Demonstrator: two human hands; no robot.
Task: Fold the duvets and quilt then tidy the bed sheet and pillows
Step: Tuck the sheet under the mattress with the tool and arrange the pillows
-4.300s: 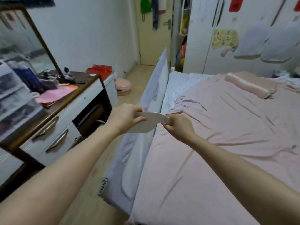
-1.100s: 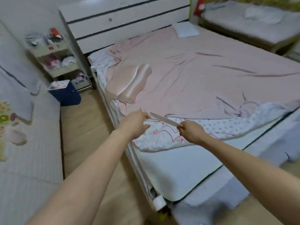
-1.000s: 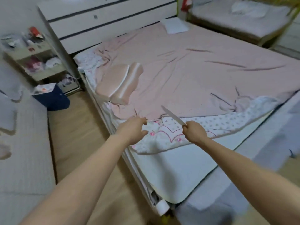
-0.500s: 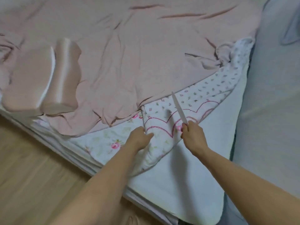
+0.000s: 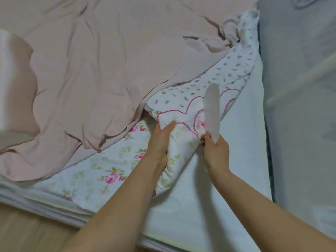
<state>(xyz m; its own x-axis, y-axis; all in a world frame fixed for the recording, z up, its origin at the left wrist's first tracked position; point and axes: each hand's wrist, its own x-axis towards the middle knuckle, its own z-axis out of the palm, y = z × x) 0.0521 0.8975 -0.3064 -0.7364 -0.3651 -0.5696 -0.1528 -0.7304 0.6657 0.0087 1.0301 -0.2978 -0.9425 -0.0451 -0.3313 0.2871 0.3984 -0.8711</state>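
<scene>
left hand (image 5: 160,140) grips the bunched corner of the flowered quilt (image 5: 181,113), fingers curled round the fold, at the near corner of the bed. right hand (image 5: 215,151) pinches a flat white paddle (image 5: 211,110), blade pointing up over the quilt. the pink sheet (image 5: 101,66) lies rumpled above, overlapping the quilt's edge. the white mattress (image 5: 218,197) shows bare below. pulling the corner one-handed could drag the pink sheet along, and the paddle may slip from that light pinch.
</scene>
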